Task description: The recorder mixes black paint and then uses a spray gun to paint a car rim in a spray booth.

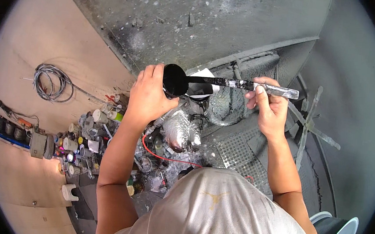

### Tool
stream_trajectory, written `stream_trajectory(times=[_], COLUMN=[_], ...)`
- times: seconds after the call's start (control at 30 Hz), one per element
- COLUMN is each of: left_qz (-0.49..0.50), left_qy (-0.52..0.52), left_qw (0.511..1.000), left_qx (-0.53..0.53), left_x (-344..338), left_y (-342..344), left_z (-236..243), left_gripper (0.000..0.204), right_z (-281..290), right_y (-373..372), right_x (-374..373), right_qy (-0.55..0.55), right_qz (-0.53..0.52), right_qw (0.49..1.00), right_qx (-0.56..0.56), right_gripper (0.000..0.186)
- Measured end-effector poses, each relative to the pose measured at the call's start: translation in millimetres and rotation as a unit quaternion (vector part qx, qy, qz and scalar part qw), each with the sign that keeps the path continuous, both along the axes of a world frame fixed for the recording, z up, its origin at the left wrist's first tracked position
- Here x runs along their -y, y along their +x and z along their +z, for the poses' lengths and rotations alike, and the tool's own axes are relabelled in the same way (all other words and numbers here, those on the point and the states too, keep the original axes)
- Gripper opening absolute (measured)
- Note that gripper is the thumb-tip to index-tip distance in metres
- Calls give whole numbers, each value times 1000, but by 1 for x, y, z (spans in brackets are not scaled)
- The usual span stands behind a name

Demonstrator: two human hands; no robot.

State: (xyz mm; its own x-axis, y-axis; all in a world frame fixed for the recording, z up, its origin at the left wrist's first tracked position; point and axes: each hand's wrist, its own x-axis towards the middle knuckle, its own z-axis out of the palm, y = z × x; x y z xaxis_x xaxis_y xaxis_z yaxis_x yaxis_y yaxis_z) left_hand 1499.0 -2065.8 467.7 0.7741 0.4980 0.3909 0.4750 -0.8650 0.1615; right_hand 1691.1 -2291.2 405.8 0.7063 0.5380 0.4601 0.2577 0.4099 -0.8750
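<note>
Can (175,81), dark inside, sits in the left hand (150,93) at the middle of the scene, its mouth turned toward the viewer; that hand is curled around its left side, thumb along the near edge. It looks rigid and, judged by its small size, fairly light, though how full it is cannot be told; the wet-looking black inside would make its rim slippery, so the outer wall is the better hold. The right hand (271,107) grips the stick (232,82) near its right end, thumb on the near side, the tip poking out beyond the fingers. The stick seems stiff, thin and light, smeared black toward the left, so its cleaner right end is the place to take it; its left end lies at the can's mouth. Counted: one can, one stick, two hands, one white piece (204,72) with black on it just behind the stick, one cable coil (51,83) at far left, one stool (69,192) at near left and one red hose (166,159) nearer than the can. The pots (100,116) at left are several, too crowded to count.
</note>
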Motion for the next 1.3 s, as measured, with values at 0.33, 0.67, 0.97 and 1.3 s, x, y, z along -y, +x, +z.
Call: stream_trajectory(times=[0.33, 0.67, 0.97, 1.3], left_qz=[0, -12, -22, -19], left_qy=[58, 102, 159, 199], left_qw=[993, 988, 981, 974], left_qx=[-105, -119, -112, -106], left_x=[0, 4, 1, 3], left_y=[15, 17, 15, 19], left_z=[1, 0, 13, 35], left_gripper=[84, 82, 83, 83], right_z=[-20, -23, -24, -24], right_y=[0, -6, -3, 3], right_x=[12, 11, 10, 14], right_qy=[-62, -103, -95, -69], right_qz=[-58, -61, -57, -59], right_qw=[996, 990, 989, 992], right_qx=[38, 81, 94, 87], right_gripper=[20, 19, 19, 20])
